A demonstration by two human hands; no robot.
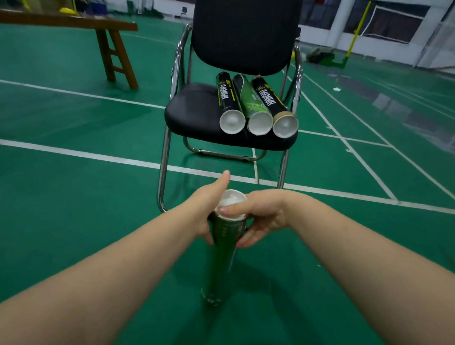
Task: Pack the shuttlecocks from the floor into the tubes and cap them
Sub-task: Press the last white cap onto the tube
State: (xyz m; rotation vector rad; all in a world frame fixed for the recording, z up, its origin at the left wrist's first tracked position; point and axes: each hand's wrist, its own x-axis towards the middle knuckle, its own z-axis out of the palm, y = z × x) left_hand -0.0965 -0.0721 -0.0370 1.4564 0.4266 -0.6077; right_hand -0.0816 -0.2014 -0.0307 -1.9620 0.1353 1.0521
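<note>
Head view: green tube (220, 255) upright on the court floor (63, 209), just in front of the chair (242, 38). Left hand (207, 208) wrapped round the tube's top, fingers closed on it, thumb raised. Right hand (261, 218) gripping the rim, thumb pressing the white cap (232, 201). Best to hold the tube steady and press evenly round the cap until seated flush. Three more tubes (255, 106) lying side by side on the chair seat. Wooden bench (78, 21) well apart, far left. No loose shuttlecocks in sight; nothing blocking.
</note>
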